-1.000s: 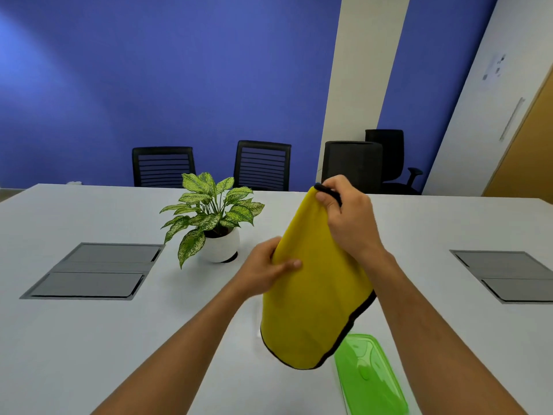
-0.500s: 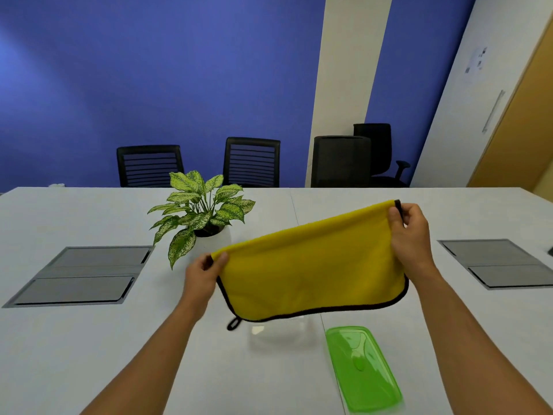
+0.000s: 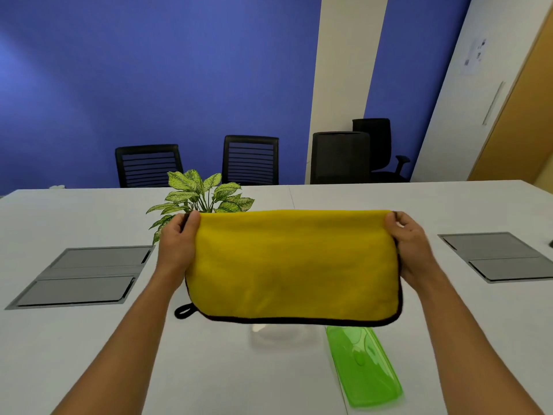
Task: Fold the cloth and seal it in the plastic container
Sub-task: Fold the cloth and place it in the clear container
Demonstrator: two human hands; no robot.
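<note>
A yellow cloth with a black hem and a small black loop at its lower left hangs flat and level above the white table. My left hand pinches its upper left corner and my right hand pinches its upper right corner. The cloth looks doubled over along its top edge. Below it stands a clear plastic container, mostly hidden by the cloth. The green lid lies flat on the table to the container's right.
A potted plant stands behind my left hand. Grey floor-box panels are set into the table at the left and right. Several black chairs line the far edge.
My hands have drawn apart and levelled out, so the cloth went from a bunched, hanging shape to a taut rectangle held by its top corners.
</note>
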